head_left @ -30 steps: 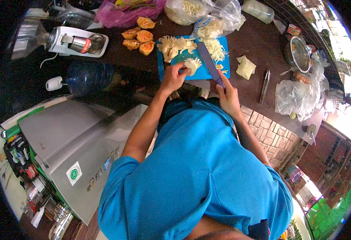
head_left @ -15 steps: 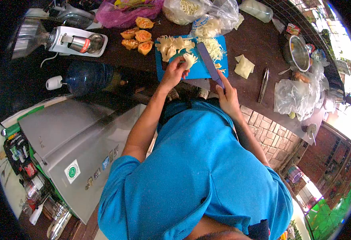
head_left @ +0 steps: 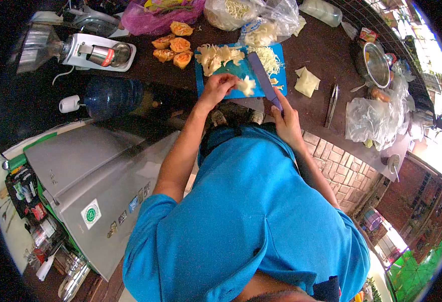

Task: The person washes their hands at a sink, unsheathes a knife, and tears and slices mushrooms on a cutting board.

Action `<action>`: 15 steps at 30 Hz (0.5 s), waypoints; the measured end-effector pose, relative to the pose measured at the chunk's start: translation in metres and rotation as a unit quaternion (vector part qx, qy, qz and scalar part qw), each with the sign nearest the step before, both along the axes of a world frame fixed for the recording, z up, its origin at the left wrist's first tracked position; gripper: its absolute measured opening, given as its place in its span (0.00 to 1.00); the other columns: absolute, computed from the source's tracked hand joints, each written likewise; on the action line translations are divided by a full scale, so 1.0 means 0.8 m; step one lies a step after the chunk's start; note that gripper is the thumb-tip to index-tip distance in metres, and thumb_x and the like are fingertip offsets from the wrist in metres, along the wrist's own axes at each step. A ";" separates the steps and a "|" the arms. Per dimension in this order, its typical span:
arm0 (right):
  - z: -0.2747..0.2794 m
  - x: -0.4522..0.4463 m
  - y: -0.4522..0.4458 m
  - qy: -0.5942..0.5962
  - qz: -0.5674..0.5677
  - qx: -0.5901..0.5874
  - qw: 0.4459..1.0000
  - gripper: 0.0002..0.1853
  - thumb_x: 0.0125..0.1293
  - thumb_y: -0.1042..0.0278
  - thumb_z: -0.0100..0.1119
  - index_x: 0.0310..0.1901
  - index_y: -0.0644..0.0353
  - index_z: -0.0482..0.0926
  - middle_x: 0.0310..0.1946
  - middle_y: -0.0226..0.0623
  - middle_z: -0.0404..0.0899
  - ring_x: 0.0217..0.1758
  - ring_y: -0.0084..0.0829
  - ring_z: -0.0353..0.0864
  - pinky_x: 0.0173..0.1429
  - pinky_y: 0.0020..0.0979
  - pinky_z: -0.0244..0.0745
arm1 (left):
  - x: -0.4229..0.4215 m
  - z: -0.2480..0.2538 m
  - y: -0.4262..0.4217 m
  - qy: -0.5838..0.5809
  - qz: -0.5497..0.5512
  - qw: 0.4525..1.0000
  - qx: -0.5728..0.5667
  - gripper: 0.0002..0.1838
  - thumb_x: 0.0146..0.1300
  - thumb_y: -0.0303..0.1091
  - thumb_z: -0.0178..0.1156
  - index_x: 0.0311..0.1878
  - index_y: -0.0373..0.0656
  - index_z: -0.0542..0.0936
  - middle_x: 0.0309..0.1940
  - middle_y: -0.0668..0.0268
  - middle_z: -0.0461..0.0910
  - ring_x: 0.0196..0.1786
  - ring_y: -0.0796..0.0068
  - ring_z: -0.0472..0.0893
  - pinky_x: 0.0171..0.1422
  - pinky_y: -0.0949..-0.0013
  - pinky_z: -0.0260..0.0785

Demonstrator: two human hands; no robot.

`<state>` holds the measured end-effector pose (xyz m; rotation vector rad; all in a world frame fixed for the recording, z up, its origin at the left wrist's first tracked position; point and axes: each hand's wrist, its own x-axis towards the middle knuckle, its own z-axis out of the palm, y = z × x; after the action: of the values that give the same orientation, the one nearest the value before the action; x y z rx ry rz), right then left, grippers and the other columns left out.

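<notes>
My left hand [head_left: 218, 90] is over the near left of a blue cutting board [head_left: 199, 83], its fingers pinched on the edge of a pale, ruffled oyster mushroom piece [head_left: 246, 87]. A purple-bladed kitchen knife [head_left: 262, 75] is gripped by its handle in my right hand [head_left: 288, 121]. Its blade lies across the board, pointing away from me. Behind my left hand are larger torn mushroom pieces [head_left: 216, 58]. To the right of the blade sits a heap of thin pale shreds [head_left: 268, 61], with a few small strips nearer me.
Orange-filled rolls [head_left: 180, 45] sit left of the board, near a pink mesh bag [head_left: 160, 17]. Plastic bags [head_left: 276, 20] are behind it. A folded pale wrapper [head_left: 307, 82], tongs [head_left: 332, 105] and a metal bowl [head_left: 377, 65] lie to the right. A kitchen scale [head_left: 100, 53] stands far left.
The mushroom piece at my left fingers has moved down and to the right and turned flatter. My left hand has shifted slightly left and nearer me. My right hand and the knife look nearly still.
</notes>
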<state>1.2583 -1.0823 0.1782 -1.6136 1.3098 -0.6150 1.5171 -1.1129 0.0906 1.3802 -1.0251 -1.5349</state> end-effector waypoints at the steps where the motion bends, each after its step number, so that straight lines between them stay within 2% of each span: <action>1: 0.001 0.000 0.000 -0.001 -0.002 0.008 1.000 0.28 0.71 0.74 0.52 0.73 0.54 0.64 0.46 0.55 0.83 0.39 0.29 0.80 0.50 0.36 0.74 | 0.001 -0.004 -0.002 0.000 0.000 1.000 0.000 0.09 0.69 0.39 0.62 0.43 0.44 0.85 0.29 0.70 0.83 0.28 0.86 0.74 0.30 0.77 0.65; 3: -0.002 0.000 0.001 -0.001 0.000 0.009 1.000 0.28 0.71 0.74 0.52 0.73 0.54 0.64 0.47 0.55 0.83 0.40 0.30 0.80 0.51 0.36 0.74 | 0.003 -0.011 -0.010 -0.183 -0.046 0.978 -0.084 0.10 0.70 0.38 0.60 0.46 0.42 0.83 0.26 0.68 0.82 0.26 0.83 0.77 0.30 0.74 0.69; 6: -0.005 0.000 0.000 0.005 0.003 0.010 1.000 0.28 0.71 0.74 0.52 0.73 0.54 0.64 0.49 0.55 0.82 0.43 0.31 0.81 0.53 0.35 0.74 | 0.005 -0.014 -0.019 -0.198 0.003 0.976 -0.087 0.11 0.71 0.36 0.60 0.48 0.38 0.81 0.24 0.65 0.82 0.28 0.77 0.82 0.31 0.71 0.73; 7: -0.005 0.000 0.000 0.009 0.004 0.011 1.000 0.28 0.71 0.74 0.52 0.73 0.54 0.64 0.51 0.55 0.82 0.44 0.31 0.82 0.54 0.35 0.74 | 0.002 0.003 -0.018 -0.198 0.002 0.976 -0.088 0.11 0.71 0.36 0.60 0.48 0.38 0.81 0.24 0.65 0.82 0.28 0.77 0.82 0.31 0.71 0.73; 9: -0.009 0.000 0.001 0.004 0.004 -0.006 1.000 0.28 0.71 0.74 0.52 0.73 0.55 0.64 0.51 0.56 0.82 0.45 0.31 0.82 0.53 0.36 0.74 | -0.005 0.032 -0.015 -0.263 0.016 0.963 -0.060 0.11 0.69 0.34 0.62 0.49 0.39 0.80 0.29 0.61 0.84 0.31 0.72 0.85 0.32 0.67 0.76; 10: -0.009 0.001 0.001 -0.001 0.005 -0.023 1.000 0.28 0.71 0.75 0.52 0.73 0.55 0.64 0.51 0.57 0.81 0.45 0.31 0.83 0.52 0.36 0.75 | -0.007 0.025 -0.013 -0.263 0.016 0.963 -0.060 0.11 0.69 0.34 0.62 0.49 0.39 0.80 0.29 0.61 0.84 0.31 0.72 0.85 0.32 0.67 0.76; 11: -0.007 0.000 0.001 0.000 0.005 -0.022 1.000 0.28 0.71 0.75 0.52 0.73 0.55 0.64 0.51 0.57 0.81 0.45 0.31 0.83 0.52 0.36 0.75 | -0.009 0.014 -0.010 -0.299 0.053 0.945 -0.119 0.11 0.68 0.34 0.63 0.49 0.39 0.80 0.33 0.59 0.84 0.32 0.69 0.85 0.32 0.65 0.77; 12: 0.004 0.002 -0.001 0.034 0.010 0.035 0.999 0.28 0.71 0.75 0.52 0.73 0.55 0.64 0.50 0.58 0.82 0.44 0.35 0.84 0.51 0.36 0.75 | -0.011 0.013 -0.009 -0.334 0.090 0.921 -0.177 0.11 0.67 0.34 0.65 0.49 0.39 0.80 0.36 0.56 0.84 0.32 0.66 0.86 0.32 0.63 0.78; 13: 0.010 0.003 -0.003 0.068 0.014 0.092 0.993 0.28 0.71 0.75 0.52 0.72 0.55 0.65 0.48 0.59 0.82 0.44 0.38 0.86 0.50 0.37 0.76 | -0.012 0.012 -0.005 -0.334 0.089 0.922 -0.177 0.11 0.67 0.34 0.65 0.49 0.39 0.80 0.36 0.56 0.84 0.32 0.66 0.86 0.32 0.63 0.78; 14: 0.003 0.001 -0.001 0.069 0.013 0.092 0.993 0.28 0.71 0.75 0.52 0.72 0.55 0.65 0.48 0.59 0.82 0.44 0.38 0.86 0.50 0.37 0.76 | -0.015 0.011 0.002 -0.314 0.109 0.925 -0.182 0.11 0.66 0.33 0.66 0.47 0.40 0.81 0.39 0.55 0.84 0.34 0.64 0.86 0.33 0.63 0.78; 15: -0.012 -0.001 0.002 0.046 0.027 0.020 0.998 0.30 0.71 0.75 0.53 0.73 0.51 0.64 0.42 0.54 0.83 0.39 0.43 0.85 0.45 0.40 0.78 | -0.018 0.013 0.008 -0.294 0.129 0.928 -0.187 0.10 0.64 0.32 0.67 0.45 0.40 0.82 0.41 0.53 0.83 0.35 0.62 0.86 0.34 0.63 0.79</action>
<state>1.2576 -1.0808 0.1687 -1.6552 1.3322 -0.4839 1.5030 -1.1068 0.1012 1.6492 -1.3424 -0.6858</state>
